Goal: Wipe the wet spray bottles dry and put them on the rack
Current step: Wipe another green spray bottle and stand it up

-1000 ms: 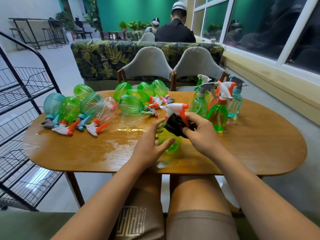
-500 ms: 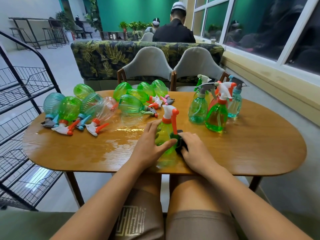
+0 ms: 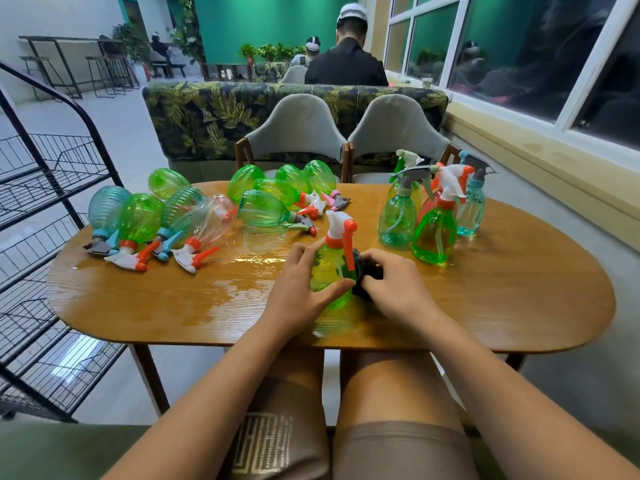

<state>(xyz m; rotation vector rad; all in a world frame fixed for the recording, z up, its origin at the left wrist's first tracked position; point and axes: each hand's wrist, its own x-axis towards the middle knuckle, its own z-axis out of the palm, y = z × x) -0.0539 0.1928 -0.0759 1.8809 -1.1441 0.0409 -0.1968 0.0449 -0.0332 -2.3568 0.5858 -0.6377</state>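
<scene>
At the near edge of the counter (image 3: 519, 306), the left hand (image 3: 298, 296) grips the body of an upright yellow-green spray bottle (image 3: 329, 268), thumb laid across its front. Just right of that bottle, the right hand (image 3: 394, 289) bunches a black cloth (image 3: 363, 271) in curled fingers and presses it against the bottle's side. A second ago the cloth was up at the trigger head; it has since dropped to the body. The left hand's hold is unchanged. Left of the bottle, water (image 3: 242, 268) shines on the wood. Behind it to the left, the lying bottles (image 3: 138, 220) rest on their sides, and behind it to the right the standing bottles (image 3: 433, 230) are grouped upright. Far left of the bottle is the black wire rack (image 3: 45, 188).
</scene>
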